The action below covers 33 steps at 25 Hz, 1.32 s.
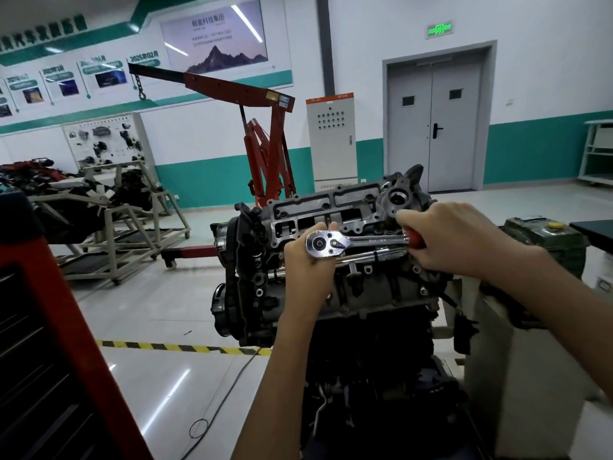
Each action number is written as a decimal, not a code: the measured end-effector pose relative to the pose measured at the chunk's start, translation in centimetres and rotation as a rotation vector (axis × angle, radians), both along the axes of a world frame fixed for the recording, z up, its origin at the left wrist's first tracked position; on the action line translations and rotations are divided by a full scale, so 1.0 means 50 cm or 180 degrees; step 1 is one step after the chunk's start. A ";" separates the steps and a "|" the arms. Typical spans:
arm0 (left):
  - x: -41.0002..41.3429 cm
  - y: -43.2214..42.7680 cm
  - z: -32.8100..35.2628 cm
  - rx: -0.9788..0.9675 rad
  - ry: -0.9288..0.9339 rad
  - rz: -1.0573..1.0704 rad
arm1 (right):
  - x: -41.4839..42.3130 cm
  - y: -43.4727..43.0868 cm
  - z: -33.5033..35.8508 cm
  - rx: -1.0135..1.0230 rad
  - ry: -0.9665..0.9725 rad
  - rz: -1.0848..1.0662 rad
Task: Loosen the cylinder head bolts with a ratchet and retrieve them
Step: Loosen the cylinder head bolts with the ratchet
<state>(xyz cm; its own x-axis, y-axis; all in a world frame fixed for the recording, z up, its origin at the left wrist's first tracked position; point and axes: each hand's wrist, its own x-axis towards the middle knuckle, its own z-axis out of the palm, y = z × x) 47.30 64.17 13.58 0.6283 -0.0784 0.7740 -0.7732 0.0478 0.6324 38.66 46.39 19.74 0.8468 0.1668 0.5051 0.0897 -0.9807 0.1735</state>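
While left hand [308, 263] wraps ratchet [374, 241] drive end above cylinder head [315, 202] — right hand [457, 240] grips handle [415, 240].

Auto wkshp w/ engine hoist [277, 141], engine [365, 290], parts board [106, 141].

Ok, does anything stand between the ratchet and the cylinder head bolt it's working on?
Nothing visible does. The right hand grips the ratchet by its red handle; the left hand holds it under its head, over the cylinder head. That hand hides the socket and bolt themselves.
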 end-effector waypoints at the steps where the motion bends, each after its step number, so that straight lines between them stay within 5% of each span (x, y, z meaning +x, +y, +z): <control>1: -0.001 0.002 -0.002 -0.0003 0.0022 -0.0013 | -0.005 0.007 -0.019 0.0105 0.0063 -0.0041; 7: -0.018 -0.041 -0.035 -0.0642 0.0449 0.0354 | -0.057 0.175 -0.241 0.2557 0.0251 0.0384; 9: -0.011 -0.041 -0.035 -0.0697 0.0655 0.0286 | -0.053 0.216 -0.260 0.2928 0.0316 0.0578; 12: -0.001 -0.021 -0.022 -0.0542 0.0417 0.0192 | -0.054 0.156 -0.218 0.2342 0.0288 0.0541; 16: 0.005 -0.001 -0.009 -0.0040 0.0073 0.0102 | -0.017 0.011 -0.053 0.0494 0.0063 0.0247; 19: 0.004 0.010 -0.014 -0.0043 0.0210 0.0005 | -0.006 0.010 -0.018 0.0165 0.0043 0.0206; 25: -0.027 -0.041 -0.026 -0.0731 0.0137 0.0372 | -0.048 0.207 -0.245 0.2821 0.0110 0.0104; 27: -0.021 -0.043 -0.027 -0.0804 0.0382 0.0126 | -0.045 0.242 -0.270 0.3269 0.0214 0.0308; 30: -0.005 -0.026 -0.024 -0.0490 0.0392 -0.0003 | -0.049 0.157 -0.231 0.2609 0.0288 0.0348; 33: -0.003 -0.015 -0.009 -0.0078 0.0123 0.0004 | -0.021 0.018 -0.096 0.0653 0.0221 0.0065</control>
